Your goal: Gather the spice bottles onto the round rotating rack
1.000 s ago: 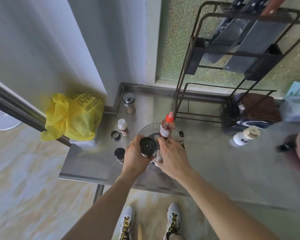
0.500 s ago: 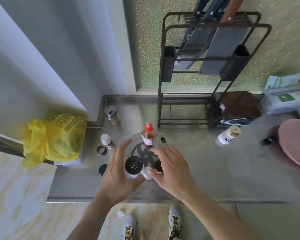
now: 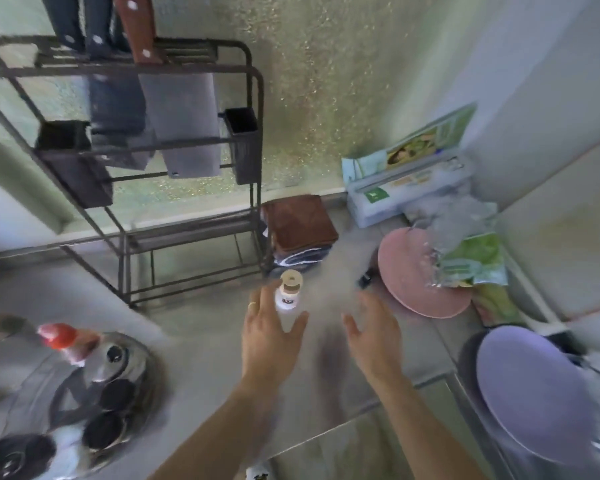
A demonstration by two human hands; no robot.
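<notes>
Both hands are out over the grey counter (image 3: pixel 201 327), fingers spread & loose, holding nothing. The left hand (image 3: pixel 265 336) is right by a small white bottle (image 3: pixel 287 296) w/ a tan lid. Its fingers curl round the bottle's left side and the thumb sits on the right side. The pic is blurry there, so can't tell if the skin is touching the bottle yet. There is a ring on one finger. The right hand (image 3: pixel 374 336) is flat and wide, a bit to the right of the bottle, not touching anything.

The white bottle stands up on the counter, well apart from the round rack (image 3: pixel 137 362). The rack is at the bottom left, very blurry. On it are a bottle w/ a red cap (image 3: pixel 68 339) at the back and some jars w/ dark lids (image 3: pixel 113 393) nearer the front.

Behind the white bottle is a folded brown cloth (image 3: pixel 300 223). Left of the cloth is a dark wire stand (image 3: pixel 125 188) w/ big knives (image 3: pixel 179 109) hanging in it. To the right are a pink plate (image 3: pixel 413 275), a box of wrap (image 3: pixel 409 188), and a purple plate (image 3: pixel 534 393) near the edge.
</notes>
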